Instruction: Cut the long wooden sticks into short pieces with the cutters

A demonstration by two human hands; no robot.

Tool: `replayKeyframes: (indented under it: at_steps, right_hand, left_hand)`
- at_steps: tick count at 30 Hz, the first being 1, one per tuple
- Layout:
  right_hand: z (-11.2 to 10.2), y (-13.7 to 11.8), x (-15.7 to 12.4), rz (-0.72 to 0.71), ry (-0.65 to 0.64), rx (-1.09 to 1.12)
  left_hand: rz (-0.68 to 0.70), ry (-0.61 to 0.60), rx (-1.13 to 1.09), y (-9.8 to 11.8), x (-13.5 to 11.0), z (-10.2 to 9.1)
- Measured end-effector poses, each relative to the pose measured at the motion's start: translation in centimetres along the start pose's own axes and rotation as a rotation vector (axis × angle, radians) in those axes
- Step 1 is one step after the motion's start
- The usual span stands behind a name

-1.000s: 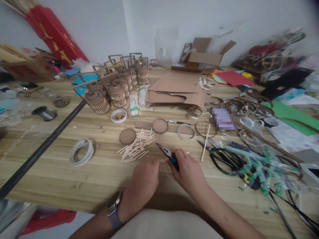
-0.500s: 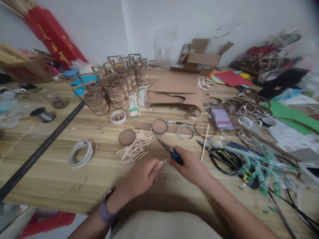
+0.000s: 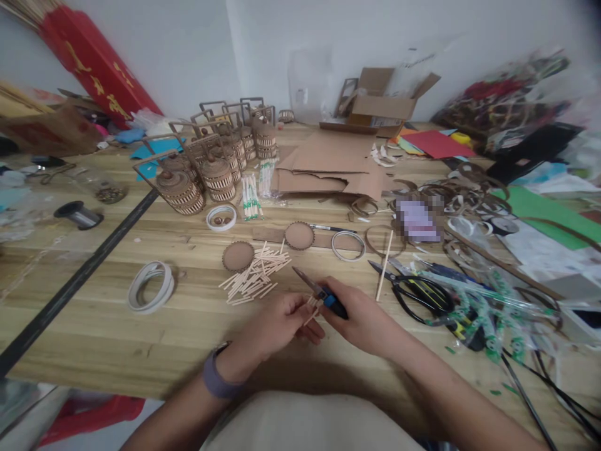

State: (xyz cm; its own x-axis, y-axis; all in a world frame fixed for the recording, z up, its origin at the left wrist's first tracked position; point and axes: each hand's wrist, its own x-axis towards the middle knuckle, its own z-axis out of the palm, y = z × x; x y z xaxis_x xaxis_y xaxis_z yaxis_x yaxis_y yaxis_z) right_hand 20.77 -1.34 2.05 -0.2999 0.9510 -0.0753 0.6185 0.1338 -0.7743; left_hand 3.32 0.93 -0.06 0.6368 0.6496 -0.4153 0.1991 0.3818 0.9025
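My right hand is closed round a pair of long-nose pliers with blue and black handles, their tip aimed away to the left. My left hand pinches a few thin wooden sticks, close beside the pliers; other fingers are spread below. Whether the jaws touch the sticks I cannot tell. Just beyond lies a loose pile of short cut sticks. Two round cardboard discs with notched dark rims, a left disc and a right disc, lie by the pile. One longer stick lies to the right.
Several small lidded baskets with tall handles stand at the back left. White tape rolls lie on the left. Black-handled scissors and green-marked plastic wrappers crowd the right. Torn cardboard lies at the back.
My left hand has shifted right and turned, with its lower fingers now opened out under the sticks. The pliers have moved slightly toward me. The view has shifted a little.
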Motion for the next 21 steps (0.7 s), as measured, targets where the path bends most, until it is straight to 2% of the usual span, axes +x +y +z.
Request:
replayKeyframes:
  at_steps: [5, 11, 14, 17, 21]
  right_hand:
    - [0.1, 0.0, -0.1, -0.043, -0.028, 0.038]
    - [0.0, 0.2, 0.1, -0.077, -0.071, 0.045]
    - [0.3, 0.7, 0.2, -0.178, 0.075, 0.029]
    - [1.1, 0.9, -0.2, -0.175, 0.238, -0.053]
    - [2.4, 0.7, -0.8, -0.143, 0.258, -0.168]
  left_hand:
    - [0.012, -0.050, -0.051, -0.7, 0.2, -0.1]
    - [-0.043, -0.129, -0.127, -1.2, 0.1, -0.1]
    - [-0.066, -0.044, -0.182, -1.2, -0.1, -0.2]
    - [-0.087, 0.096, -0.313, -1.2, 0.1, -0.1]
    - [-0.022, 0.184, -0.446, -1.1, 0.7, 0.6]
